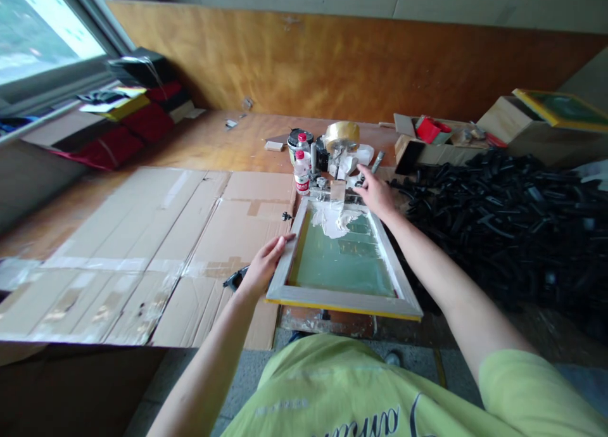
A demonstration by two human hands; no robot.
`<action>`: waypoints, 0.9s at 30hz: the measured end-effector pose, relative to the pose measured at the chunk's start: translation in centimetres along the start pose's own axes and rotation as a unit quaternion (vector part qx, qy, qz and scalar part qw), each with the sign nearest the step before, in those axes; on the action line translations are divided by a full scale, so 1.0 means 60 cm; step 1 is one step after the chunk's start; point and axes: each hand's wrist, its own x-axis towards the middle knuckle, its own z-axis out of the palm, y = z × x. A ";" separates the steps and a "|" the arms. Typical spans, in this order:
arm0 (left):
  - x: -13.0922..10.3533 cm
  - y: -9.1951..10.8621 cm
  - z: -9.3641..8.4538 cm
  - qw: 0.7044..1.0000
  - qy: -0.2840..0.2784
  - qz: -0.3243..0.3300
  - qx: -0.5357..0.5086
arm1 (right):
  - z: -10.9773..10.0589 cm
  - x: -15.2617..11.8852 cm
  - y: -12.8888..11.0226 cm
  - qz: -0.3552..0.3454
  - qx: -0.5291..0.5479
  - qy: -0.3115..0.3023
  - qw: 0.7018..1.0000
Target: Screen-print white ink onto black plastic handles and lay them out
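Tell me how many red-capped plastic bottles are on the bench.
2: one red-capped bottle just beyond the screen frame, a second right behind it. Clutter there may hide others.

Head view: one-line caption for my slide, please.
Left hand grips the screen-printing frame edge; right hand reaches past its far end.

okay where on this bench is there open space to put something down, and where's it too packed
Open: the flattened cardboard left of the screen frame, between the left hand and the window side; also bare wood in front of the back board. Crowded: bottles and tape roll behind the frame by the right hand, and the black parts pile on the right.
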 end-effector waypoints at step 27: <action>-0.051 -0.234 -0.167 0.928 0.282 -0.245 -0.018 | 0.054 -0.273 0.082 0.004 -0.157 -0.208 0.965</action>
